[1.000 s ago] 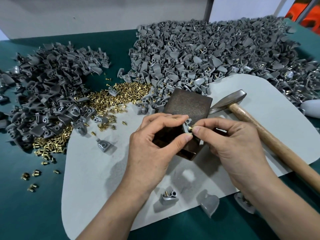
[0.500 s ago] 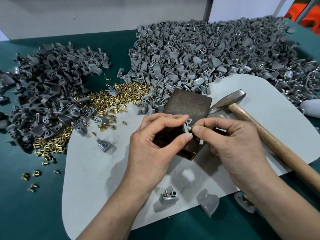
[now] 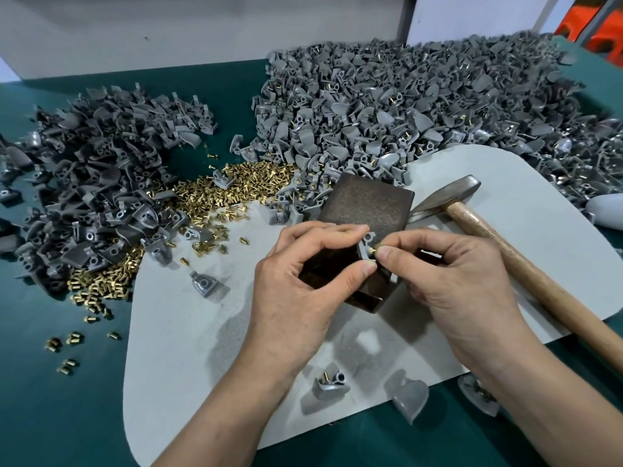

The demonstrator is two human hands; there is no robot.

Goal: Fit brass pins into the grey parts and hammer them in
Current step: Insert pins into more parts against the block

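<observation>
1. Grip of the left hand (image 3: pixel 296 281) is closed on 1 grey part (image 3: pixel 365 243), held by its edges just above the dark block (image 3: pixel 367 203) at its near end.
2. Right hand (image 3: pixel 455 281) pinches a brass pin (image 3: pixel 373 250), its tip at the part's hole.
3. Pin looks tiny, hard, slippery: hold near its head. Part seems light, stiff.
4. Hammer (image 3: pixel 505 251) lies right on the pale mat (image 3: pixel 202 332), unheld.

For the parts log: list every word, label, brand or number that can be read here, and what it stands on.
None: no lettering can be read on the hammer, the dark block, the grey part that the left hand holds, or the brass pin that the right hand pinches.
</observation>
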